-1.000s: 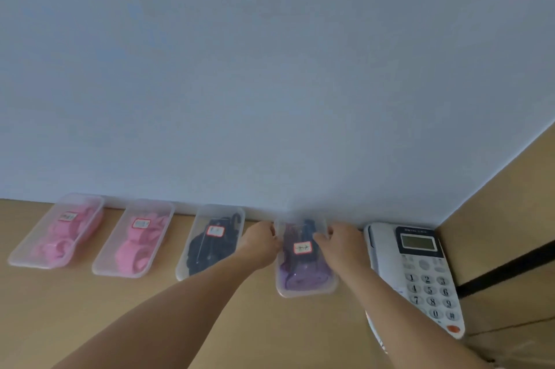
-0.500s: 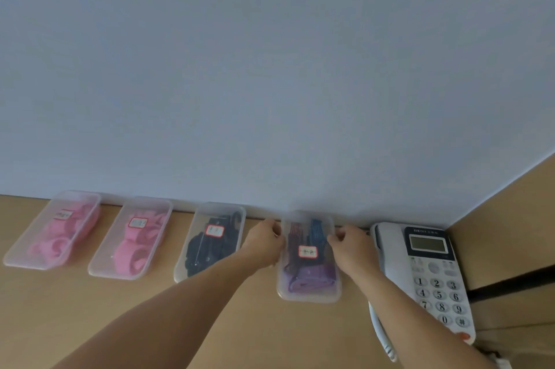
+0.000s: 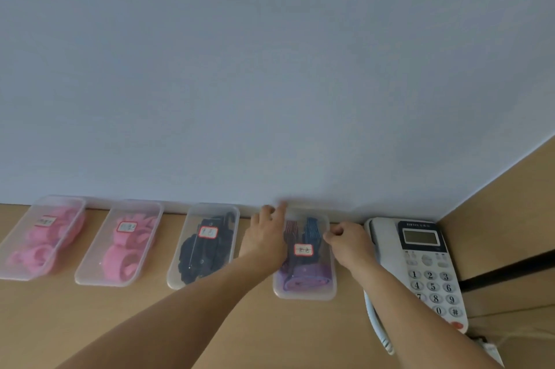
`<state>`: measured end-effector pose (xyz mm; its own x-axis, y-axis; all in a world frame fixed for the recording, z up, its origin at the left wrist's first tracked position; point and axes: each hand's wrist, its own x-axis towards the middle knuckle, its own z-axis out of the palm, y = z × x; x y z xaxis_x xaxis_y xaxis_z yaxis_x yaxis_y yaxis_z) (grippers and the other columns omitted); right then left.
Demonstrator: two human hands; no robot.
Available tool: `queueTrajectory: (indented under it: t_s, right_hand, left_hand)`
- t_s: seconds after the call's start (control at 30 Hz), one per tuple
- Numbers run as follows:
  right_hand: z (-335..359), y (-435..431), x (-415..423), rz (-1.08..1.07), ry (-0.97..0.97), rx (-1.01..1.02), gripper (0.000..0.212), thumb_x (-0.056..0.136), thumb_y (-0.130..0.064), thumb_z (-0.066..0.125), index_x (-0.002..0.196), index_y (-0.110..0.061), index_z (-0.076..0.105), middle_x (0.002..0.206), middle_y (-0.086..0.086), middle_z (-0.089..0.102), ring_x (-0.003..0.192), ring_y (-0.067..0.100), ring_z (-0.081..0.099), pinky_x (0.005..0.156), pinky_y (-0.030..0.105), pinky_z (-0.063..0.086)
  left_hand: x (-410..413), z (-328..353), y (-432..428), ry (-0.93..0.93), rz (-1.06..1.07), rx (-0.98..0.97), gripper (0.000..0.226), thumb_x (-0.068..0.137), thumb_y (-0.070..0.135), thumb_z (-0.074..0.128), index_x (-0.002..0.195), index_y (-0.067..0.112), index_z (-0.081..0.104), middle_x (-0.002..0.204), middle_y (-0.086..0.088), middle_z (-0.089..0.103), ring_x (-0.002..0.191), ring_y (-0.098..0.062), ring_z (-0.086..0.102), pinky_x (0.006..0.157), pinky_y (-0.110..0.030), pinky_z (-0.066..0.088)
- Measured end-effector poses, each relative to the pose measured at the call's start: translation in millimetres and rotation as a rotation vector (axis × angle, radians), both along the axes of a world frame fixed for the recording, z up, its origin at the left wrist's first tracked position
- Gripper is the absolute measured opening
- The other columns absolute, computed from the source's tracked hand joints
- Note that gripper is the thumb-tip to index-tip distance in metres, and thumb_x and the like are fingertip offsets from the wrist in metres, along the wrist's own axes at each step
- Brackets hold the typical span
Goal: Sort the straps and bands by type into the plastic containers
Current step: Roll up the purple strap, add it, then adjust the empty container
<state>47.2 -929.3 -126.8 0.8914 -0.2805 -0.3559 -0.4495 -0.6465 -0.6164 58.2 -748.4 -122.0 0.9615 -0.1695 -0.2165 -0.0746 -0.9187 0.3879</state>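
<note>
Against the wall [image 3: 270, 68], rightmost container [image 3: 304, 296], left hand [image 3: 265, 244] fingers straight along it, right hand [image 3: 350, 244] fingers pinching its rim

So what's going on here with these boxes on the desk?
A person is sorting straps into four labelled containers lined up along the wall on a desk. The two on the left hold pink bands, the third black straps. Both hands are at the fourth container, with purple and blue straps inside: the left hand against its left side, the right hand with curled fingers at its right rim. A phone sits beside it.
</note>
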Motion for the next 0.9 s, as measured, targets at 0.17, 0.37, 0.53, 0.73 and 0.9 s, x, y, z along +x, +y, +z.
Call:
queueTrajectory:
  t_s: [0.17,0.37,0.53,0.73,0.9]
  right_hand:
    - [-2,-1,1,0.015,-0.006,-0.027,0.016,0.09,-0.025,0.063,0.075,-0.019,0.064,0.075,-0.003,0.064,0.075,0.02,0.059,0.056,0.026,0.033]
    - [-8,-5,4,0.035,0.029,-0.003,0.019,0.085,-0.021,0.061,0.066,-0.021,0.057,0.068,-0.004,0.06,0.069,0.019,0.055,0.051,0.024,0.03]
    - [-13,-8,8,0.007,0.056,0.099,0.01,0.08,-0.02,0.063,0.072,-0.014,0.063,0.069,0.003,0.067,0.066,0.024,0.061,0.057,0.028,0.042]
    - [-14,-9,26,-0.1,0.039,0.265,0.031,0.084,-0.044,0.058,0.069,-0.017,0.062,0.066,0.004,0.065,0.065,0.028,0.062,0.06,0.036,0.047]
    - [-22,-8,34,-0.142,0.031,0.327,0.026,0.09,-0.034,0.061,0.073,-0.014,0.062,0.07,0.007,0.064,0.067,0.028,0.06,0.062,0.036,0.044]
  left_hand:
    - [-2,-18,-10,-0.283,-0.532,0.27,0.054,0.066,0.021,0.078,0.116,0.005,0.066,0.118,-0.01,0.062,0.112,-0.028,0.061,0.09,-0.034,0.054]
    - [-13,-27,-30,-0.188,-0.38,0.191,0.069,0.093,0.04,0.019,0.14,-0.005,0.043,0.15,-0.023,0.038,0.142,-0.037,0.031,0.12,-0.047,0.024]
    - [-19,-25,-29,-0.14,-0.396,0.239,0.072,0.093,0.048,0.004,0.157,0.016,-0.001,0.164,-0.008,-0.013,0.15,-0.03,-0.012,0.122,-0.046,-0.004]
    - [-18,-30,-30,-0.155,-0.377,0.245,0.066,0.099,0.046,0.013,0.157,0.017,-0.002,0.164,-0.004,-0.015,0.149,-0.025,-0.022,0.122,-0.044,-0.009]
    - [-18,-31,-30,-0.181,-0.365,0.223,0.067,0.099,0.045,0.019,0.157,0.016,0.004,0.164,-0.006,-0.01,0.149,-0.024,-0.02,0.12,-0.042,-0.015]
